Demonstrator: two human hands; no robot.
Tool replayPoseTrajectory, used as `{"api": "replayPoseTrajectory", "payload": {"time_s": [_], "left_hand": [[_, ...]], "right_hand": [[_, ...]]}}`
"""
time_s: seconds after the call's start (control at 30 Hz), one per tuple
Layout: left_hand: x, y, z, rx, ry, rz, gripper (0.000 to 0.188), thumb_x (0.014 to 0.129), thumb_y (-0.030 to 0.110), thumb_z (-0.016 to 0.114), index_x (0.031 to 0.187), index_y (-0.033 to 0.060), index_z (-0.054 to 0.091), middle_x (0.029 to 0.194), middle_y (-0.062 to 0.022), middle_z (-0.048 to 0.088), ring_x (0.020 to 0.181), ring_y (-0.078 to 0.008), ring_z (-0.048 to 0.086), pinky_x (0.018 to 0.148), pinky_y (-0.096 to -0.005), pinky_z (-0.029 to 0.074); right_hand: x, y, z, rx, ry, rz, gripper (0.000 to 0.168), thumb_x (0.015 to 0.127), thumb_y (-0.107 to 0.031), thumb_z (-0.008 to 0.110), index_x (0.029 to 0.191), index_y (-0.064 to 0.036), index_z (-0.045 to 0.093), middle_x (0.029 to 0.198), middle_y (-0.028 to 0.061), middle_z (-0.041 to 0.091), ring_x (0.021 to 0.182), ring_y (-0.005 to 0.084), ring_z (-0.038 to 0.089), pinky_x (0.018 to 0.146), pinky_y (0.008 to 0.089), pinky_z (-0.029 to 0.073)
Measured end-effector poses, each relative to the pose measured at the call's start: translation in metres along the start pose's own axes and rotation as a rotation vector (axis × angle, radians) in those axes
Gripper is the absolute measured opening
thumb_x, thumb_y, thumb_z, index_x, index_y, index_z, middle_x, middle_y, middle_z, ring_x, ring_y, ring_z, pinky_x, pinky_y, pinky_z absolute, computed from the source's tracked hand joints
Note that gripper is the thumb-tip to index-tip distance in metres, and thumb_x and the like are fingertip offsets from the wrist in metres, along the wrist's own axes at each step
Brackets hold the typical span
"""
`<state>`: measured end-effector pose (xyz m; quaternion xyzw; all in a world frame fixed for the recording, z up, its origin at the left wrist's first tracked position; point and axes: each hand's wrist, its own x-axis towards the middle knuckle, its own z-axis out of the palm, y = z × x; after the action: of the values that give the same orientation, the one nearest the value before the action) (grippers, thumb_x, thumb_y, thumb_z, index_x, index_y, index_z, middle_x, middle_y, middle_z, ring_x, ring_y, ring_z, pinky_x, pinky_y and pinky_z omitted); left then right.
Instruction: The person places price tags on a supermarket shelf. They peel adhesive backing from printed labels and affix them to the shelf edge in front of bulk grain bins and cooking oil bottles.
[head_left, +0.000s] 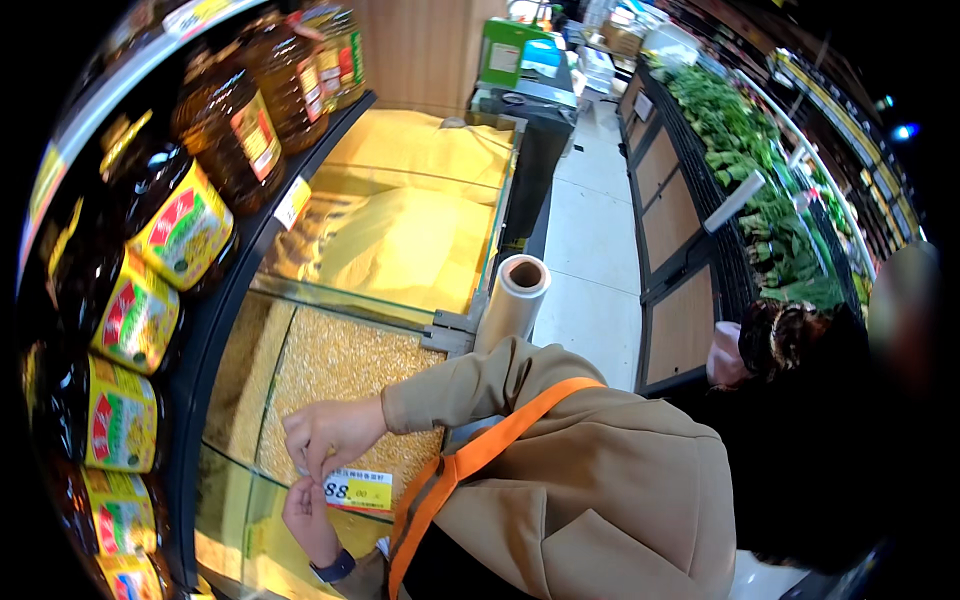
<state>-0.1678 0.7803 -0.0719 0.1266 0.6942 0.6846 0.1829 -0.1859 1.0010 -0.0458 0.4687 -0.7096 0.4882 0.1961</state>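
Note:
My right hand (328, 435) reaches over a glass-sided bin of coarse pale-yellow grain (356, 356), with its thumb and fingers pinched together. Below it, my left hand (306, 511), with a dark band at the wrist, is raised so that its fingertips meet those of the right. Both sets of fingertips are at the upper left corner of a white and yellow price tag (360, 491), which stands by the glass divider. Whether something small is between the fingers cannot be told. Part of the tag's left side is hidden by the hands.
Large bottles of cooking oil (187, 225) line a dark shelf (202, 315) on the left. Beyond the grain lies a bin of fine yellow grain (405, 232). A roll of clear plastic bags (514, 300) stands beside the bins. Leafy greens (739, 142) fill a display across the aisle (592, 225).

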Motion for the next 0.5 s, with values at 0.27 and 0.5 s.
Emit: {"api": "replayPoseTrajectory", "payload": {"time_s": [0.27,0.5], "left_hand": [[0.007,-0.014,0.001,-0.161,-0.046,-0.024,0.011,0.091,0.008,0.054,0.096,-0.0022,0.057,0.085,-0.004,0.06,0.073,-0.0077,0.055,0.063,-0.0184,0.043],[0.024,-0.021,-0.005,0.005,-0.038,-0.002,0.011,0.091,0.007,0.054,0.092,-0.0026,0.057,0.08,-0.0035,0.059,0.068,-0.0082,0.053,0.061,-0.0195,0.043]], "right_hand": [[-0.012,-0.002,0.005,-0.055,0.024,0.078,0.006,0.066,-0.016,0.074,0.07,-0.02,0.073,0.077,-0.0039,0.054,0.081,0.0186,0.049,0.068,0.0325,0.044],[-0.019,-0.006,0.002,-0.173,0.082,-0.03,0.003,0.07,-0.019,0.074,0.07,-0.018,0.071,0.077,-0.0039,0.054,0.081,0.0198,0.049,0.067,0.0341,0.043]]}}
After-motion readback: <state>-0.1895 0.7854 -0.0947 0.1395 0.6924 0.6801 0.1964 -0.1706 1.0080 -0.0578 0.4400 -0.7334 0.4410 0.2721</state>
